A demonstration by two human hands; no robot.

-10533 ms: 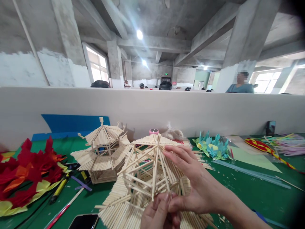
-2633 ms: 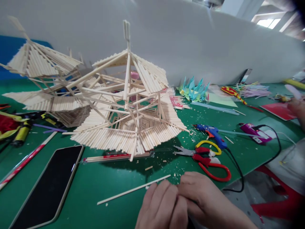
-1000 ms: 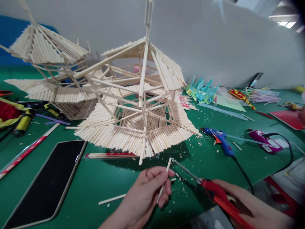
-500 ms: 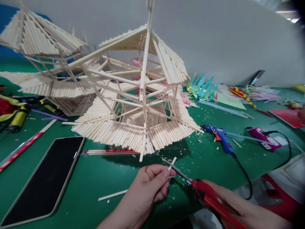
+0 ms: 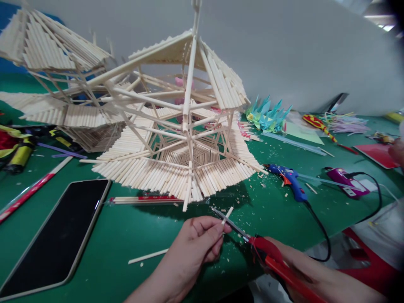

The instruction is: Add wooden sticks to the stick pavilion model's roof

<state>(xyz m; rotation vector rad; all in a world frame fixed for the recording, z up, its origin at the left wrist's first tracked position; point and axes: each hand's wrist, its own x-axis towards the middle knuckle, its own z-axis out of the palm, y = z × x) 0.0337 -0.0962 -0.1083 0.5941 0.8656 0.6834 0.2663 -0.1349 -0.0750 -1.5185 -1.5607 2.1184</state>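
Note:
My left hand [image 5: 197, 244] is closed, pinching a short wooden stick [image 5: 228, 213] between thumb and forefinger; the stick's upper end pokes out past the fingertips. My right hand [image 5: 304, 263] grips scissors with red handles [image 5: 273, 251]. Their blades lie across the stick right beside my left fingertips; whether they have cut into it I cannot tell. Just beyond both hands stands a pagoda-like model [image 5: 135, 172] made of pale wooden sticks, its upper roof partly covered. A loose stick [image 5: 148, 256] lies to the left of my left wrist.
A phone [image 5: 59, 235] lies on the green table [image 5: 116, 277] at left. A blue glue gun [image 5: 292, 181] with a black cable is at right, near a purple device [image 5: 347, 183]. A second stick model [image 5: 59, 54] stands behind left. Part of another person's hand [image 5: 398, 147] shows at the right edge.
The view has shifted slightly. A pale sliver below the scissor blades, by my left fingertips, no longer shows. Both hands keep nearly the same hold.

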